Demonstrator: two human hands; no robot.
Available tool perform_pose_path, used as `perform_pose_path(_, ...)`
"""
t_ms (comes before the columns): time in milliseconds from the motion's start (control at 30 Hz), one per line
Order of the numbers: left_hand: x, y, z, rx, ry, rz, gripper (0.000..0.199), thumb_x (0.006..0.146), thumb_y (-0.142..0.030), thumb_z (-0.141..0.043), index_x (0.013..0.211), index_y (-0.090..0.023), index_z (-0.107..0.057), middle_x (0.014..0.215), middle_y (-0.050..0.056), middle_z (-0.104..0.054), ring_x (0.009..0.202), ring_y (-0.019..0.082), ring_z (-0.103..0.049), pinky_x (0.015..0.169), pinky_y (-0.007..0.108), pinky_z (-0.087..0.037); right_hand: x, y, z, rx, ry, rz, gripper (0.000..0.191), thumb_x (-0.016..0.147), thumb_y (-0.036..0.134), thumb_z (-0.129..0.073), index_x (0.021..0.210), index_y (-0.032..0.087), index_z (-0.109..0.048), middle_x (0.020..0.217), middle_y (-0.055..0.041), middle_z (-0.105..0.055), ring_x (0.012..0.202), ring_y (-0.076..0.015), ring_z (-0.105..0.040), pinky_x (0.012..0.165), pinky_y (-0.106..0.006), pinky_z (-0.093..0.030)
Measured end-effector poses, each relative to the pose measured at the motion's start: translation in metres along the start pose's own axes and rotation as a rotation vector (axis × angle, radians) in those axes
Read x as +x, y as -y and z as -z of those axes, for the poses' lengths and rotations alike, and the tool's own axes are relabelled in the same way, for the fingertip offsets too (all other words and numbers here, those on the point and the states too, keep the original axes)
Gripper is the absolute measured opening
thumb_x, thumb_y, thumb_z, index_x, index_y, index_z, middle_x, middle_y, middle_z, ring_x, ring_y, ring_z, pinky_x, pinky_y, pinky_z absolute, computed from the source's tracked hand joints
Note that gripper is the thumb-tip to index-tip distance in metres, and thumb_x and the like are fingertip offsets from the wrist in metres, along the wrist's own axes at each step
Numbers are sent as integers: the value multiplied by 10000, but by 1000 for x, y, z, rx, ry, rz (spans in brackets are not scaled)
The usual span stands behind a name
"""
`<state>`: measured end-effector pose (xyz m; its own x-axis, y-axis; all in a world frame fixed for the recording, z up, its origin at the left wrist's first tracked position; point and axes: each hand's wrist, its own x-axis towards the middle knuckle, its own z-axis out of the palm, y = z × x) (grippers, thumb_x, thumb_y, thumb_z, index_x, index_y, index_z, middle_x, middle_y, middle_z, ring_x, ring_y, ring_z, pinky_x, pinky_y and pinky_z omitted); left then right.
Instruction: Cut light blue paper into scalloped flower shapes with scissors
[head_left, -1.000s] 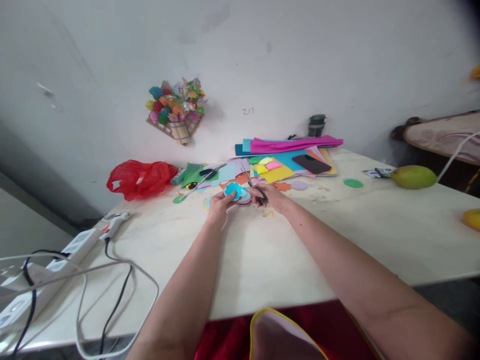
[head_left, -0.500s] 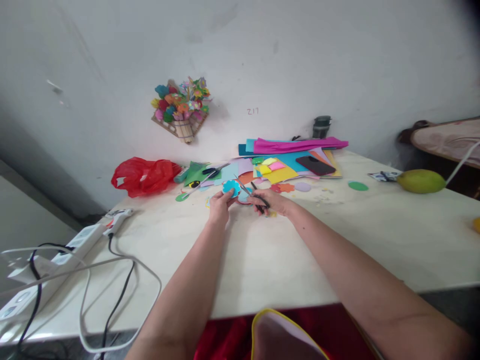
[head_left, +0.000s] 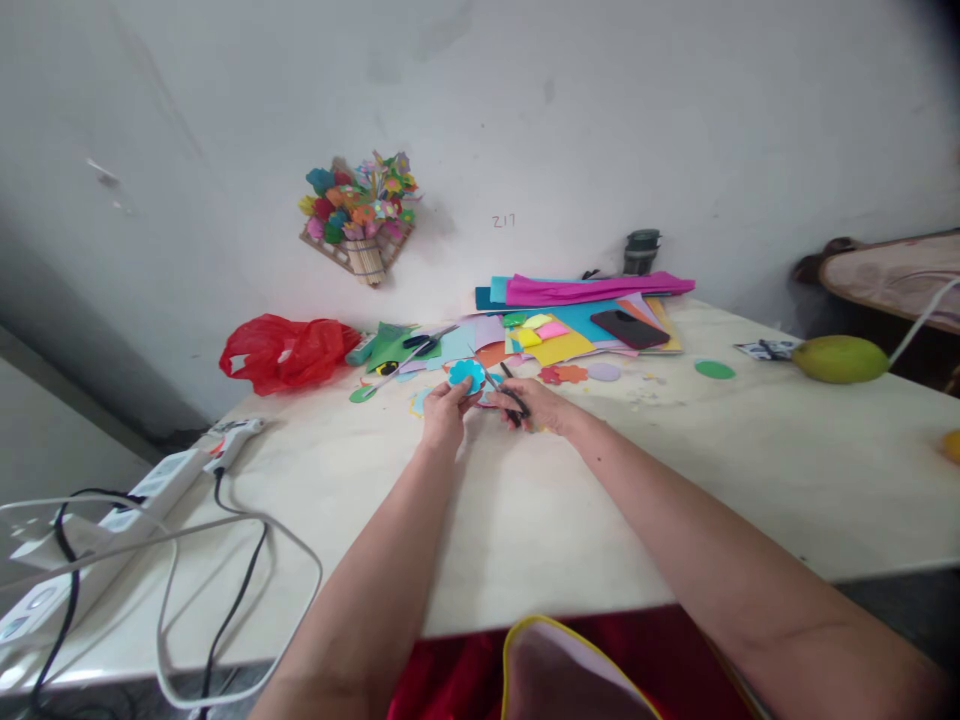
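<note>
Near the middle of the table, my left hand (head_left: 448,411) pinches the lower edge of a blue paper flower (head_left: 466,375) with a scalloped outline. My right hand (head_left: 527,404) is wrapped round the dark handles of a pair of scissors (head_left: 514,405). The blades point up and left, beside the flower's right edge; whether they touch it is unclear. Light blue paper pieces lie under and around the hands. Orange and red paper flowers (head_left: 568,374) and a lilac oval (head_left: 604,372) rest to the right of my right hand.
A red plastic bag (head_left: 289,352) and a second pair of scissors (head_left: 427,343) lie back left. Coloured sheets (head_left: 600,290) and a phone (head_left: 628,329) are behind the hands. A power strip (head_left: 150,495) with cables lies left, a green-yellow fruit (head_left: 840,359) right.
The blue flower and my left hand have shifted slightly right. My right hand with the scissors has moved slightly left, and the scissor handles look closer together.
</note>
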<state>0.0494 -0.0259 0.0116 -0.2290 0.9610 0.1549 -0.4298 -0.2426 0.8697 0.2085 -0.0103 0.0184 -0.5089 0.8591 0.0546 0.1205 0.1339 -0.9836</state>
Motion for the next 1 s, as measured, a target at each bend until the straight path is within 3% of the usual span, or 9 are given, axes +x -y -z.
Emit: perform_pose_path(1000,-3,-1,-7,-30,-51,-4,276,508,-263,-813,673,-131,-636,721,46,-678,724,173,-653,770,322,-503,-4,7,-5,3,-7,12,294,710,419,-699,736,182,-526,542,37,-557,406,-81,-523,291,-162,-298)
